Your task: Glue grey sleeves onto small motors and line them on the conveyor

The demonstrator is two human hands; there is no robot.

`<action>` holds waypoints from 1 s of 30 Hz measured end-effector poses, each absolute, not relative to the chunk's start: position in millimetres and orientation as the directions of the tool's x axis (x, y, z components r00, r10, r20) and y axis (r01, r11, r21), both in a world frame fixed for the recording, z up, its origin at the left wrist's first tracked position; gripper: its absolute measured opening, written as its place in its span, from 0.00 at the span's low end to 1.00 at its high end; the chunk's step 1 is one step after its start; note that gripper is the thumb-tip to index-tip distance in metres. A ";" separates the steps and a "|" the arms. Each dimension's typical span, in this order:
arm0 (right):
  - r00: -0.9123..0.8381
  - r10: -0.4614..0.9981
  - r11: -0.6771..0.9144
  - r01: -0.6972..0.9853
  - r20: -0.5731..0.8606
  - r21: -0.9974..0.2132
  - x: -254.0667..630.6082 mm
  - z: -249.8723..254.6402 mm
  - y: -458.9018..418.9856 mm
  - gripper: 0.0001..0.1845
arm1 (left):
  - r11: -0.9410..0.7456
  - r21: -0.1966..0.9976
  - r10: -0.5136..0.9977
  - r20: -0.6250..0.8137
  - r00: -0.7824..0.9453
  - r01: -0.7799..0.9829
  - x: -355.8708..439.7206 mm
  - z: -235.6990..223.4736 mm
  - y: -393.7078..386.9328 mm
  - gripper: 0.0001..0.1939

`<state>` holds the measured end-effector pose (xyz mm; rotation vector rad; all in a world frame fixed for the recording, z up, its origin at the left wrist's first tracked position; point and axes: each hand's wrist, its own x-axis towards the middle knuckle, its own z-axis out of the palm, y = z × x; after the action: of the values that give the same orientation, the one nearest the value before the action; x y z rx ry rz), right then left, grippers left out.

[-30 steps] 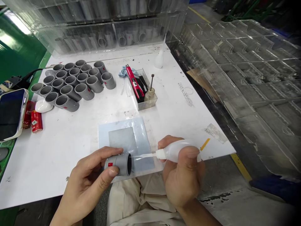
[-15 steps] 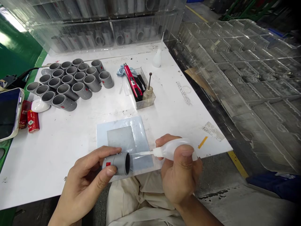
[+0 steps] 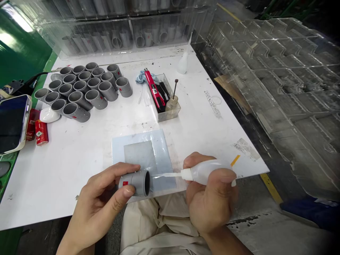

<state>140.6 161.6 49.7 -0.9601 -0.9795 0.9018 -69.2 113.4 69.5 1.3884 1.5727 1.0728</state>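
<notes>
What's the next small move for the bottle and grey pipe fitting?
Probably ease the nozzle of the squeeze bottle into the grey pipe fitting: the right hand aims its thin tip at the open end, held sideways by the left hand.

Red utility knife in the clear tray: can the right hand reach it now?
Probably not yet: the right hand is gripping the squeeze bottle, which it would likely set down first. Then the way looks free, with nothing between it and the clear tray holding the red utility knife.
</notes>
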 end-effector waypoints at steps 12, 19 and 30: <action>0.271 0.938 0.266 -0.163 0.216 -0.950 141.2 48.4 160.4 0.19 | 0.014 0.935 0.997 0.013 -0.074 0.355 -71.9 63.9 110.3 0.13; 0.249 0.947 0.244 -0.152 0.202 -0.958 144.6 47.9 157.9 0.20 | -0.002 0.934 0.997 0.028 -0.069 0.357 -71.9 67.5 111.9 0.12; 0.194 0.954 0.263 -0.184 0.227 -0.947 145.6 51.9 161.0 0.20 | -0.014 0.933 0.997 0.041 -0.067 0.358 -71.5 66.7 111.8 0.13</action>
<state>145.6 161.0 51.9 -0.9535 -1.0431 0.9969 -71.5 111.8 66.7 1.4609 1.5195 1.0897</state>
